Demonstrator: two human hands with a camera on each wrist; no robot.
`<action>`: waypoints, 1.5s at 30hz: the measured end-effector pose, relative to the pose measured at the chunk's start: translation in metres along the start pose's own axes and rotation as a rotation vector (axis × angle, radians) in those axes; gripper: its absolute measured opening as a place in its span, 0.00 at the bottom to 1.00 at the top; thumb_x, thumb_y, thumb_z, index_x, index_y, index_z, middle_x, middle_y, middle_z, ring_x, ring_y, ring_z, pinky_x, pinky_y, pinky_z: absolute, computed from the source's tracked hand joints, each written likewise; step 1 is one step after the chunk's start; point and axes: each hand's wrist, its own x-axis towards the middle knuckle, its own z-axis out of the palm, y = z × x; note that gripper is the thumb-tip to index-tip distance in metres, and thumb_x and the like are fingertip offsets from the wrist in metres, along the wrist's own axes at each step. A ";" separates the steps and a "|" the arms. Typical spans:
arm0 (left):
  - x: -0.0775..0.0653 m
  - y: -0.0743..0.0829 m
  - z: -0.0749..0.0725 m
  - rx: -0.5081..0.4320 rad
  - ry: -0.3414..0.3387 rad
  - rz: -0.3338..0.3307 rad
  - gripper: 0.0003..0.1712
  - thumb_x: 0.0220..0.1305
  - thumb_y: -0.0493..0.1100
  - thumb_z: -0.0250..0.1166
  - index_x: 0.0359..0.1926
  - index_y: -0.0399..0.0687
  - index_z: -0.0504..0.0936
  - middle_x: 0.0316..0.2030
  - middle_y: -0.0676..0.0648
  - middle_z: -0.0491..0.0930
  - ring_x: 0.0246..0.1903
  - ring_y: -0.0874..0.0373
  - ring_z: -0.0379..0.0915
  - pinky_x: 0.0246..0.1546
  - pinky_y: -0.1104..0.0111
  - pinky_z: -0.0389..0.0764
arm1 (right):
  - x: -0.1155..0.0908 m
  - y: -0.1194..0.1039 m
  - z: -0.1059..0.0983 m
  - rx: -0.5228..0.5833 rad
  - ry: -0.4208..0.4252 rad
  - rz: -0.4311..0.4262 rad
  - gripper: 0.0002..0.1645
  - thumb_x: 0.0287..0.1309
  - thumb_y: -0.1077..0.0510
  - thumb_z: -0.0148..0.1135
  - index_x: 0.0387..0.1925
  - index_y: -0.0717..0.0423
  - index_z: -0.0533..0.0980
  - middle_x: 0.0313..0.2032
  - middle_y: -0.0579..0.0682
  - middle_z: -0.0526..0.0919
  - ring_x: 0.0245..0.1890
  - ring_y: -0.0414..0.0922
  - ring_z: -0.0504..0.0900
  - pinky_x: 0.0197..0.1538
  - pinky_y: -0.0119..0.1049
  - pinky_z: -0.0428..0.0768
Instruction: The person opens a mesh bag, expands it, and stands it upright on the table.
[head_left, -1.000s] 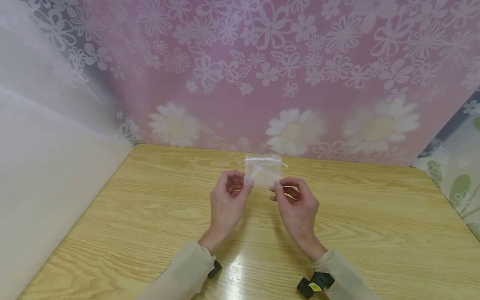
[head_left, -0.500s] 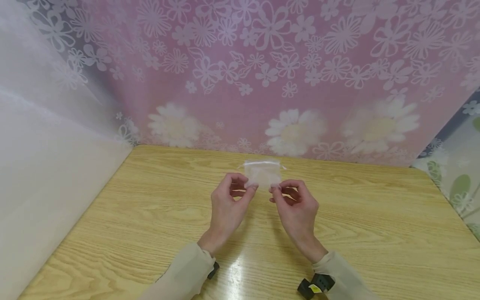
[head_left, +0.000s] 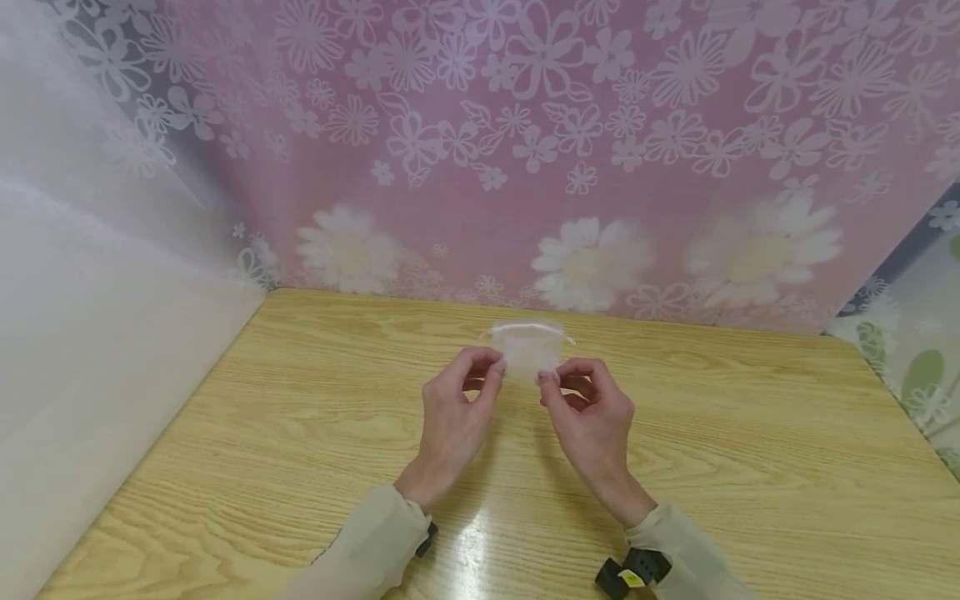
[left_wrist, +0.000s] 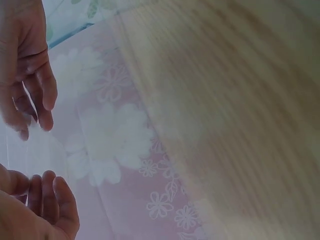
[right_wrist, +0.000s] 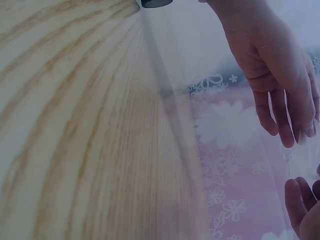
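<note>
A small sheer white drawstring pouch (head_left: pixel 527 346) is held up over the table in the head view, its white cord running along the top edge with a loop at each side. My left hand (head_left: pixel 457 408) pinches its left side between thumb and forefinger. At the lower right corner, my right hand (head_left: pixel 595 412) pinches the cloth the same way. In the left wrist view the pouch (left_wrist: pixel 47 152) shows pale between both hands. The right wrist view catches part of the pouch (right_wrist: pixel 301 159) between the fingers at the right edge.
A wood-grain table (head_left: pixel 315 417) spreads beneath the hands. Behind it hangs a pink flowered curtain (head_left: pixel 465 217), with a white curtain (head_left: pixel 112 292) at the left and a green-patterned one (head_left: pixel 926 367) at the right. A black device (head_left: pixel 633 571) is strapped to the right wrist.
The pouch's top edge has dropped a little and tipped. My left thumb and fingers have shifted on the cloth, gripping slightly higher on the left side. The right hand has barely moved.
</note>
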 end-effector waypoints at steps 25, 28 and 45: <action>0.002 0.000 -0.004 0.007 0.024 -0.043 0.06 0.66 0.33 0.67 0.42 0.43 0.81 0.38 0.47 0.84 0.35 0.58 0.85 0.37 0.69 0.87 | 0.002 0.002 -0.004 -0.163 0.009 -0.005 0.06 0.57 0.66 0.73 0.35 0.61 0.81 0.30 0.54 0.87 0.28 0.31 0.85 0.26 0.25 0.82; 0.002 0.000 -0.004 0.004 0.018 -0.057 0.07 0.66 0.33 0.67 0.44 0.43 0.82 0.39 0.46 0.84 0.36 0.57 0.85 0.37 0.70 0.88 | 0.003 0.003 -0.006 -0.240 -0.033 -0.012 0.09 0.55 0.63 0.76 0.36 0.58 0.82 0.32 0.49 0.86 0.31 0.36 0.86 0.28 0.25 0.82; 0.005 0.003 -0.009 -0.007 -0.043 -0.159 0.09 0.66 0.42 0.71 0.46 0.48 0.85 0.43 0.48 0.81 0.38 0.57 0.84 0.37 0.65 0.88 | 0.005 0.004 -0.009 -0.337 -0.081 -0.180 0.06 0.59 0.66 0.71 0.39 0.57 0.86 0.34 0.49 0.88 0.31 0.44 0.86 0.30 0.24 0.83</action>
